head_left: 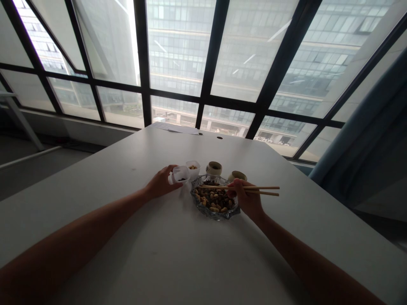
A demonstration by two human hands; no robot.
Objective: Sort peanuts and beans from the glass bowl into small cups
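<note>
My left hand [162, 181] is closed round a small white plastic cup [180, 173], tilted toward the glass bowl, with a few dark bits inside. My right hand [246, 197] grips a pair of wooden chopsticks [263, 190]. Their tips reach left over the clear glass bowl [218, 215], near its left rim. In that bowl lie peanuts in shells [214, 203] mixed with small dark pieces that look like seeds. Whether the tips pinch anything is too small to tell. A second white cup [193, 170] with light brown pieces stands just behind the left one.
Behind the glass bowl stand a ceramic cup [213, 169] with dark marks and another ceramic cup [238, 176], partly hidden by my right hand. Papers [178, 128] lie at the white table's [152, 241] far end, by the windows. A blue curtain [359, 127] hangs at right.
</note>
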